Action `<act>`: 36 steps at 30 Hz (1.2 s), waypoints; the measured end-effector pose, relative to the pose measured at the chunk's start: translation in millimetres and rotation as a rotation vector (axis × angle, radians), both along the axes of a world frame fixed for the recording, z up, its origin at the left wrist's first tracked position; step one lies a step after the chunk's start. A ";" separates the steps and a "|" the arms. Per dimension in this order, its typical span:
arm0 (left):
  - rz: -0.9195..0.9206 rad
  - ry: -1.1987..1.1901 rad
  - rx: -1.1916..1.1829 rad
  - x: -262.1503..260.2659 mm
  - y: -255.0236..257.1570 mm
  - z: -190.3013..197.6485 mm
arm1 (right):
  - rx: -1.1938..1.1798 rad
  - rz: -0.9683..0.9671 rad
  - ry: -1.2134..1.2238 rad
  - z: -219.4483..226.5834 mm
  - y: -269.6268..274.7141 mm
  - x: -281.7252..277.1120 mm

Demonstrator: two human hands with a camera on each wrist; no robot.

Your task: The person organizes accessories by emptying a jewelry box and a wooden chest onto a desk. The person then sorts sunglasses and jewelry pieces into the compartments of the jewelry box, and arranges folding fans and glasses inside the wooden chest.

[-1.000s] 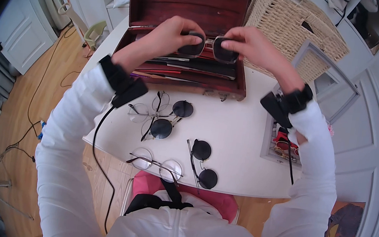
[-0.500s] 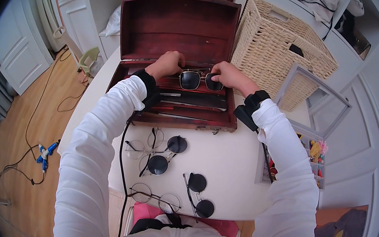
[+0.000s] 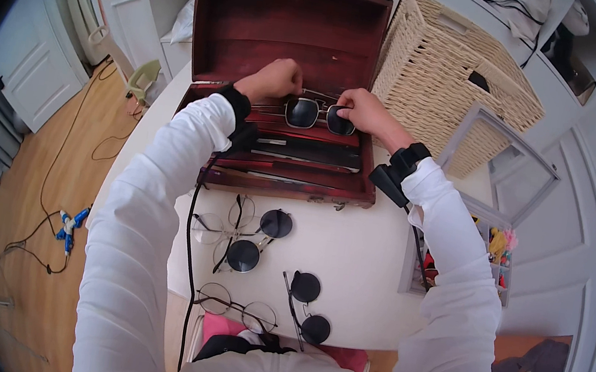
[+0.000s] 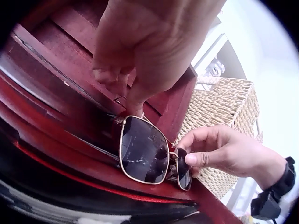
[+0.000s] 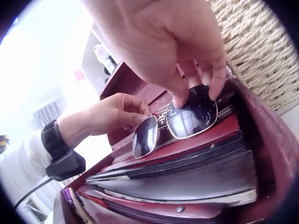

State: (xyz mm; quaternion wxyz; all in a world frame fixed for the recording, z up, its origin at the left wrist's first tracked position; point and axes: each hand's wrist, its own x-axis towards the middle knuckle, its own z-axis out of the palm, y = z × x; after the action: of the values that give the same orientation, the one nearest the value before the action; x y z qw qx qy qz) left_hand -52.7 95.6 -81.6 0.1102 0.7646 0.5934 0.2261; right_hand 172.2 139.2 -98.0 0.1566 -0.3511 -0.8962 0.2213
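Square sunglasses with dark lenses and thin gold rims (image 3: pixel 301 113) are held up over the open dark-red chest (image 3: pixel 260 185). The right hand (image 3: pixel 371 114) grips one lens between thumb and fingers, as the right wrist view shows with that hand (image 5: pixel 187 51) at the lens. At the other side, the left hand (image 3: pixel 276 80) has curled fingers at the thin temple arm; in the left wrist view, the left hand (image 4: pixel 145 56) pinches it above the larger-looking lens (image 4: pixel 144 150). Dark flat items (image 5: pixel 187 172) lie in the chest below the glasses.
Round sunglasses (image 3: pixel 306 287), clear round glasses (image 3: pixel 260 317) and a cluster of glasses with dark round lenses (image 3: pixel 243 256) lie on the white table (image 3: pixel 370 272). A wicker basket (image 3: pixel 435 76) stands behind; a compartment box (image 3: pixel 484 246) with raised lid is at right.
Both hands, with the sunglasses, have gone from high above the chest to lower over its inside. The head view has shifted, and the left fingers have moved from the lens to the temple arm.
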 end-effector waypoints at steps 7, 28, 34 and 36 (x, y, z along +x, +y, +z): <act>0.014 0.141 0.125 -6.9 11.1 -20.6 | 0.192 -0.054 0.041 -4.4 -5.0 -6.8; 0.190 -0.075 -0.027 4.3 -10.4 -12.2 | -0.083 -0.148 -0.034 13.0 -16.7 -10.6; 0.186 -0.125 -0.024 3.2 -21.6 -10.7 | -0.239 -0.186 0.018 14.7 -10.4 -10.4; 0.205 -0.151 -0.038 3.9 -20.8 -9.5 | -0.284 -0.193 0.054 9.5 -2.7 -9.6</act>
State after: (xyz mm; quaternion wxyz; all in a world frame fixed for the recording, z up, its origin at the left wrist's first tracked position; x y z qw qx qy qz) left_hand -48.8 74.9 -91.1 0.1454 0.6786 0.6626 0.2817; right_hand 162.6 136.5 -88.5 0.1499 -0.4479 -0.8137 0.3388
